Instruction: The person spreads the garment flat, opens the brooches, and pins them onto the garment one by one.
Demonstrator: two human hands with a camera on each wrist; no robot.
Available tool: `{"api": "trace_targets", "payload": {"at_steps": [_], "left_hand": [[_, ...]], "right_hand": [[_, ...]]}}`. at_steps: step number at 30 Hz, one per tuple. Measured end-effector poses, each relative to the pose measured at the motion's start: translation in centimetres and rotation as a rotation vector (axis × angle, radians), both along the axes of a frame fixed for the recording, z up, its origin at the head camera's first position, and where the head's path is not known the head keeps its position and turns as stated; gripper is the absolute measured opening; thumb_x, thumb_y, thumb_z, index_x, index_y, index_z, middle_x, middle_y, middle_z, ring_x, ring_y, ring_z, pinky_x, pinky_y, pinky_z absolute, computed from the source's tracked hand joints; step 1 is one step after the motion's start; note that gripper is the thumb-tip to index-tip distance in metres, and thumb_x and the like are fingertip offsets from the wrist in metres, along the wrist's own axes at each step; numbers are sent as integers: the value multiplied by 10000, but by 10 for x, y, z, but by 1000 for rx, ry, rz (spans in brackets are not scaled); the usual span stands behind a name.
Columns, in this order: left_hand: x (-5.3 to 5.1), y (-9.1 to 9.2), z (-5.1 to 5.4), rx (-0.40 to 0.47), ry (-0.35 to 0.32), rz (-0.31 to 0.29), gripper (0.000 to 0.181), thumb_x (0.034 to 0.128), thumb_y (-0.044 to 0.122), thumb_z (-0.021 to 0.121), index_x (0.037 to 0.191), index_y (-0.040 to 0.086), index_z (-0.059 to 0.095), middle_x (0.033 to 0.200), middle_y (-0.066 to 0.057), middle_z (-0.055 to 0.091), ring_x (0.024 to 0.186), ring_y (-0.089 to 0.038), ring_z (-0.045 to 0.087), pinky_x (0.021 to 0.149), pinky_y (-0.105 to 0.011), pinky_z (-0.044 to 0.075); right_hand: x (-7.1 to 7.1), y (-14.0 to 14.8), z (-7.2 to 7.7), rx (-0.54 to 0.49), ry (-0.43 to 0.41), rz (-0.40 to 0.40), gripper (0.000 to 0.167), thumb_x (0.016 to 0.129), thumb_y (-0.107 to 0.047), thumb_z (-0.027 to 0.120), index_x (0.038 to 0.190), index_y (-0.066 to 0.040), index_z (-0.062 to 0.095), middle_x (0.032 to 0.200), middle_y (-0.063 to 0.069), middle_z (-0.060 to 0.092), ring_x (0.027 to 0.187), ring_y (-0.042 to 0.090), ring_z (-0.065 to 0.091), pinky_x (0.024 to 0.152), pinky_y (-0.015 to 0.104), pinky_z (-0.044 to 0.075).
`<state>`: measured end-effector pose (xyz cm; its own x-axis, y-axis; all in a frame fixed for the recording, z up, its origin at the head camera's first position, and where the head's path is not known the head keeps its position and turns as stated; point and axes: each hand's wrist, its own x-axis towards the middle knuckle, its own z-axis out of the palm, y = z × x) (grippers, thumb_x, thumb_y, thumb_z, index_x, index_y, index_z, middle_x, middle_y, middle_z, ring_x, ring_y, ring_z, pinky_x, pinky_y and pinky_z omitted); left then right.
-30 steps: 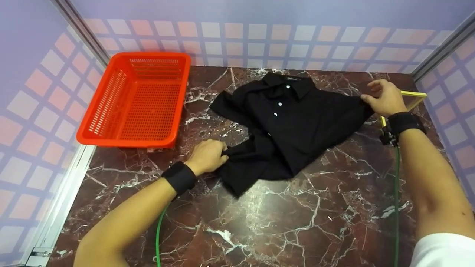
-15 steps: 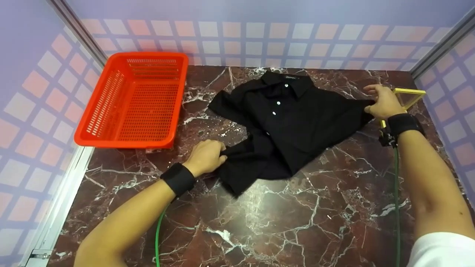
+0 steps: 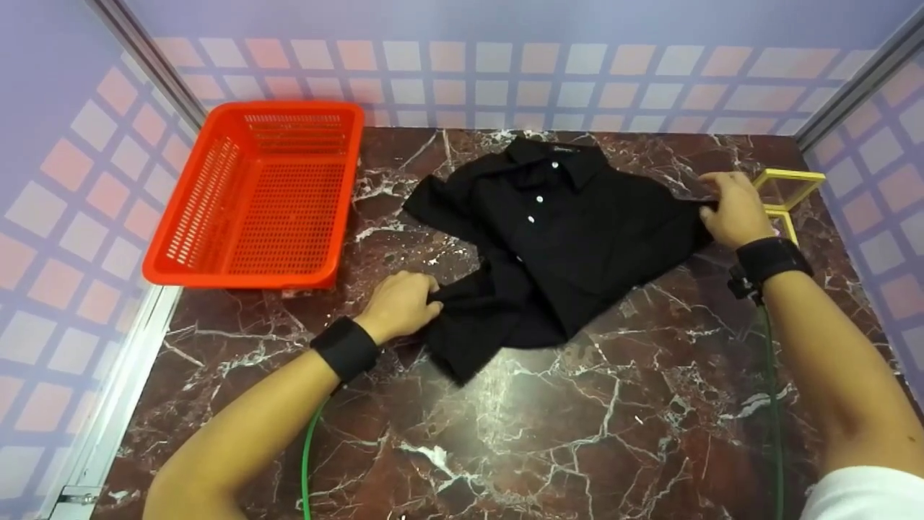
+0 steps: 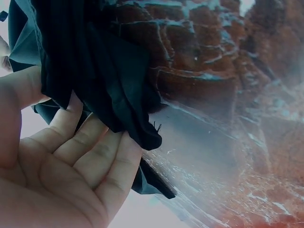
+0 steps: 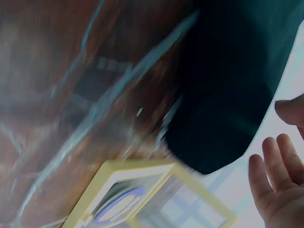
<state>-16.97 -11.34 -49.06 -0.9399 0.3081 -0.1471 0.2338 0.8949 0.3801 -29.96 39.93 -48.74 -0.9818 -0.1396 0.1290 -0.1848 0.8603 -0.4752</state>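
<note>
Since the earlier frames, the person's right hand [image 3: 736, 209] has drawn a little inward and nearer to the person, and more of the clear hinged case with a yellow frame [image 3: 794, 174] shows just beside it; the left hand [image 3: 401, 307] has stayed about where it was. Spread on the dark red marbled tabletop [image 3: 548, 419] is the black short-sleeved cloth shirt with white buttons [image 3: 599, 245], lying between the two hands, collar toward the back wall and lower part bunched to the left. The left hand pinches a bunched edge at the lower left, the cloth lying across its fingers. The right hand is at the end of a sleeve, yet its wrist view shows thumb and fingers spread apart, with no cloth seen gripped between them; whether the thumb tip touches the edge, I cannot tell. Well to the left stands the red slotted plastic basket [image 3: 238, 279], apart from the shirt.

With only the left side held firmly, a tug there could drag the whole shirt leftward and deepen its creases. A wide sweep of the right hand could knock the case, whose lid stands raised. The green cable [image 3: 306, 462] trailing from the left wrist could catch loose cloth if the arm crosses over
</note>
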Motion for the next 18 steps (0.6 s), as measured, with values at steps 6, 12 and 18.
{"api": "trace_targets", "payload": {"at_steps": [6, 12, 18], "left_hand": [[3, 0, 2, 53, -12, 28, 145, 915, 253, 703, 947, 115, 730, 924, -107, 737, 830, -341, 691, 739, -500, 535], [1, -1, 2, 62, -19, 30, 158, 938, 260, 675, 947, 108, 716, 868, -84, 716, 816, -308, 679, 758, -473, 526], [-2, 2, 0, 97, -70, 58, 187, 971, 263, 637, 1009, 91, 700, 1018, -121, 726, 930, -325, 688, 835, -483, 525]], "right_hand": [[27, -37, -1, -24, 142, 116, 372, 857, 49, 669, 1226, 30, 628, 1112, 239, 589, 958, 388, 562, 874, 540, 415], [57, -83, -4, -44, 184, 333, 306, 844, 38, 719, 1142, -13, 672, 1006, 145, 628, 880, 286, 575, 800, 455, 455], [86, -124, -6, -26, 179, 688, 260, 840, -49, 758, 1093, -78, 708, 974, 42, 654, 894, 199, 603, 833, 405, 496]]}}
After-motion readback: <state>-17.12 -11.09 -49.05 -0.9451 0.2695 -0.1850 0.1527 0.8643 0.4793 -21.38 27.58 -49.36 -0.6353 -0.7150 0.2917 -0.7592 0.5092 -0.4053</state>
